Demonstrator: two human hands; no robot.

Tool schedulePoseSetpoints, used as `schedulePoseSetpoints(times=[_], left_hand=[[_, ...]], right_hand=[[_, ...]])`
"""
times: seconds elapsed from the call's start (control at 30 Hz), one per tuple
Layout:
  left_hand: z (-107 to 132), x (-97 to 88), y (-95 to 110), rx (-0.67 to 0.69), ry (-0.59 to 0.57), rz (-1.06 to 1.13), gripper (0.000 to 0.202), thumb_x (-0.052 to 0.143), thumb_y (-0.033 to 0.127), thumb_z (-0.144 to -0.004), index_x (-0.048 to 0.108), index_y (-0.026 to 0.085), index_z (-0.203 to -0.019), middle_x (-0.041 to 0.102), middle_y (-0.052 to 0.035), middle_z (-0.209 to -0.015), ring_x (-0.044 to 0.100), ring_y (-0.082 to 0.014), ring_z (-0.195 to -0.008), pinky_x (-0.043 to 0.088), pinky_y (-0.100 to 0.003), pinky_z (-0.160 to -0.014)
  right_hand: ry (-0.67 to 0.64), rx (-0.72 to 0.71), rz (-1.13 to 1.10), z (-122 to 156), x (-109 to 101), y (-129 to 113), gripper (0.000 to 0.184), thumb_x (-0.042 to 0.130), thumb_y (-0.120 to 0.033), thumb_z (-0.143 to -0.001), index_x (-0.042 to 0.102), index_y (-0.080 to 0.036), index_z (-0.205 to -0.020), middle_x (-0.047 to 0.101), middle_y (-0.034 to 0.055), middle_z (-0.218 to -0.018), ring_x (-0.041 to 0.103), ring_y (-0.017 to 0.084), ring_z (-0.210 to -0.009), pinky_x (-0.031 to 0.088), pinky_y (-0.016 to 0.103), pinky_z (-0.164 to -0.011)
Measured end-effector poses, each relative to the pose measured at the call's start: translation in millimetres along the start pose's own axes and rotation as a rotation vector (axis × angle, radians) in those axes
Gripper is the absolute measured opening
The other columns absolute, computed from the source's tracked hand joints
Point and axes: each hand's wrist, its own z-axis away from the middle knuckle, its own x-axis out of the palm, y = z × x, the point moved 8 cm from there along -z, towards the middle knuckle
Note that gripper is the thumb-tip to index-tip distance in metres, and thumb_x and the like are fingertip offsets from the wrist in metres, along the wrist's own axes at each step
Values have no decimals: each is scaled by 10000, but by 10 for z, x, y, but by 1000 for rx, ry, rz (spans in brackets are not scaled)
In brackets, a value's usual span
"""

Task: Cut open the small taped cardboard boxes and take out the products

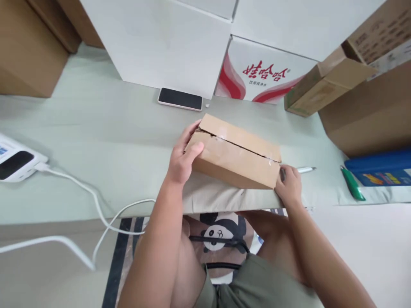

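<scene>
A small brown cardboard box (236,150) lies on the pale green table (105,141), near its front edge, with its taped top seam split open along the middle. My left hand (183,157) grips the box's left end, thumb on top and fingers round the far side. My right hand (290,185) is closed at the box's right front corner and holds a white pen-like tool (305,170) whose tip points right along the table.
A phone (180,99) lies face up behind the box. White cartons (167,42), a red-printed carton (261,72) and brown boxes (369,102) line the back and right. A charger with white cables (19,160) sits left. A green pen (352,184) and blue item (382,169) lie right.
</scene>
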Motion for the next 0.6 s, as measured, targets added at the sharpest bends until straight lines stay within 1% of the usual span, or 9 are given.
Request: schedulePoseSetpoints(times=[0.07, 0.13, 0.2, 0.27, 0.33, 0.4, 0.47, 0.53, 0.6], left_hand=[[28, 61, -26, -10, 19, 11, 553, 694, 565, -862, 654, 299, -1345, 694, -44, -1386, 627, -336, -1306, 512, -470, -1121], [67, 114, -61, -18, 37, 25, 558, 722, 569, -839, 653, 317, -1332, 677, -36, -1396, 608, -334, -1326, 499, -461, -1131], [96, 160, -103, -30, 44, 58, 564, 744, 583, -820, 646, 326, -1312, 664, -32, -1388, 598, -329, -1328, 500, -451, -1118], [104, 189, -147, -60, 47, 128, 545, 734, 628, -817, 654, 314, -1255, 680, -38, -1302, 634, -311, -1241, 531, -443, -1053], [90, 199, -189, -105, 57, 195, 488, 701, 660, -836, 670, 294, -1156, 693, -42, -1178, 669, -280, -1116, 560, -429, -971], [65, 196, -205, -137, 67, 205, 431, 722, 627, -833, 673, 293, -1100, 689, -37, -1143, 672, -264, -1101, 564, -415, -965], [47, 211, -194, -149, 41, 182, 468, 797, 550, -784, 660, 335, -1176, 666, -23, -1273, 622, -275, -1259, 533, -416, -1062], [58, 264, -181, -171, -29, 172, 653, 846, 486, -734, 595, 416, -1332, 575, 7, -1478, 488, -289, -1456, 464, -432, -1176], [110, 354, -184, -222, -121, 174, 799, 848, 452, -729, 498, 492, -1446, 458, 43, -1616, 350, -294, -1567, 398, -456, -1243]], right_hand=[[-14, -24, -34, 0, 66, -39, 321, 521, -400, -803, 685, -197, -990, 678, 137, -1011, 612, 317, -1068, 476, 532, -1044], [-1, -76, -79, 50, 75, -98, 259, 541, -363, -801, 691, -213, -948, 650, 107, -944, 606, 284, -983, 499, 485, -985], [100, -105, -102, 94, -9, -119, 246, 546, -339, -820, 706, -213, -958, 627, 122, -1024, 587, 277, -996, 497, 478, -970], [192, -64, -89, 102, -88, -67, 282, 553, -336, -832, 717, -199, -1016, 597, 160, -1153, 573, 292, -1042, 496, 496, -962], [167, 0, -83, 69, -74, 10, 362, 557, -340, -831, 705, -186, -1123, 606, 173, -1163, 585, 302, -1034, 503, 508, -944], [88, 20, -114, 32, -28, 45, 437, 546, -335, -833, 665, -180, -1224, 654, 151, -1070, 616, 299, -979, 511, 506, -923], [61, 40, -169, 16, -39, 68, 472, 528, -336, -854, 619, -186, -1292, 691, 123, -996, 641, 291, -940, 516, 493, -903], [78, 99, -235, 23, -92, 119, 480, 516, -337, -880, 577, -202, -1336, 707, 107, -999, 654, 272, -904, 519, 462, -859], [101, 166, -296, 42, -142, 189, 467, 499, -328, -906, 547, -216, -1357, 704, 86, -979, 648, 243, -839, 507, 428, -810]])
